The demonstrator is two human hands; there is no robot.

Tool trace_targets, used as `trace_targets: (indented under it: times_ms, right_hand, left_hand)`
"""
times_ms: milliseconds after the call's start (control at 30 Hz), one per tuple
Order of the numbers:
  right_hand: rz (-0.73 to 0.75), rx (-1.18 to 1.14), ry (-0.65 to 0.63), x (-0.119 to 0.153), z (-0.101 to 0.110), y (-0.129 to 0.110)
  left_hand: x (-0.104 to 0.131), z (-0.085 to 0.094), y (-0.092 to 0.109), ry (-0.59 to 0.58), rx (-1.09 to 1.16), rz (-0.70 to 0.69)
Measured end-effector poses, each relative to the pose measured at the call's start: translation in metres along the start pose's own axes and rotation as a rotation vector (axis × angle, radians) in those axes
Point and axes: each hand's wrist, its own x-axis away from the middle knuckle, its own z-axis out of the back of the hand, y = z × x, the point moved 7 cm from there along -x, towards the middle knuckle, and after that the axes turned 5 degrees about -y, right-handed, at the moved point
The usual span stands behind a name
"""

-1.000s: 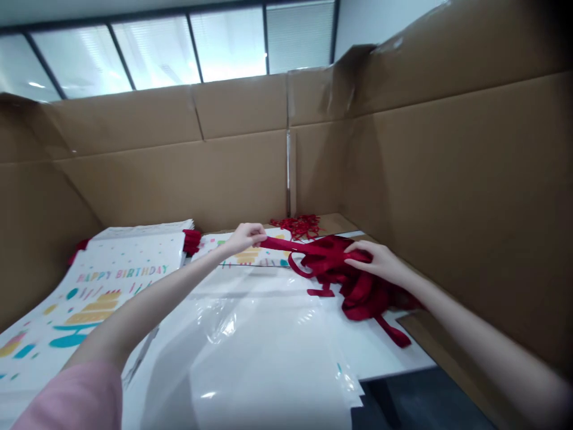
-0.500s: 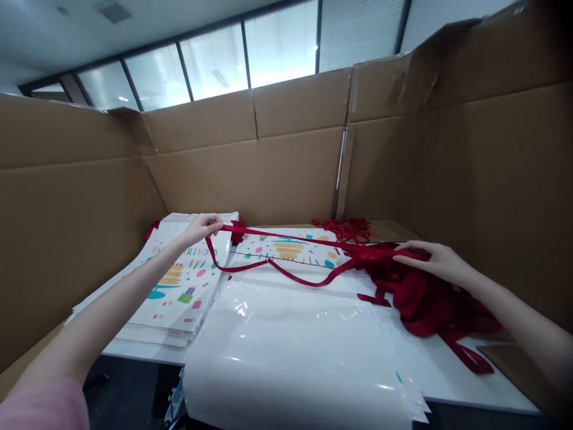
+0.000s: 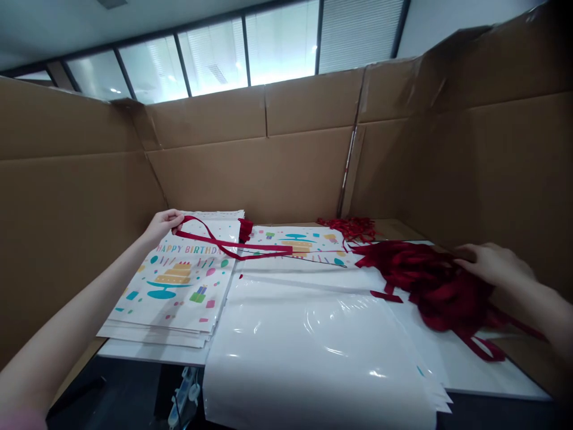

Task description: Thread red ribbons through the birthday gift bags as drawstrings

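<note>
My left hand [image 3: 168, 226] pinches one end of a red ribbon [image 3: 259, 246], above the top of the printed sheet stack [image 3: 176, 280] at the left. The ribbon stretches rightward from it in two strands, and its far end is off the pile. At the right, my right hand [image 3: 495, 263] is at the edge of a tangled pile of dark red ribbons [image 3: 430, 280], thumb and fingers bent; whether it grips any ribbon is unclear. White glossy sheets [image 3: 313, 346] lie in the middle, curving over the table's front edge.
Cardboard walls [image 3: 246, 173] surround the table at left, back and right. Red shredded strips [image 3: 353, 228] lie at the back, beside another printed sheet [image 3: 295, 237]. A pale blue plastic object [image 3: 182, 397] hangs below the table's front edge [image 3: 152, 352].
My left hand has moved left, drawing the ribbon away from the pile. My right hand has moved right across the pile and let go of that ribbon.
</note>
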Motion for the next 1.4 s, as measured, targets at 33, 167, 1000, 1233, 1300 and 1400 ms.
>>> trace_targets:
  times_ms: [33,167,1000,1233,1300,1400]
  right_hand:
    - [-0.027,0.027,-0.023,0.0,-0.005,-0.014]
    - [0.298,-0.105,-0.163,0.006,-0.029,-0.148]
    - [0.55,-0.4,-0.578,0.062,-0.085,-0.31]
    - [0.049,0.19,-0.085,0.01,-0.039,-0.13]
    - [0.044,0.244,0.053,0.01,-0.027,-0.122]
    - [0.184,0.054,0.024,0.016,-0.025,-0.172]
  left_hand:
    - [0.0,-0.001,-0.001,-0.012,0.025,0.005]
    - [0.0,-0.02,-0.002,-0.089,0.122,0.02]
    - [0.018,-0.029,-0.034,-0.077,0.452,0.122]
    - [0.025,-0.017,-0.038,-0.055,0.351,0.166]
    - [0.025,-0.033,-0.035,-0.131,0.28,0.185]
    - [0.024,-0.072,-0.018,-0.273,0.185,0.169]
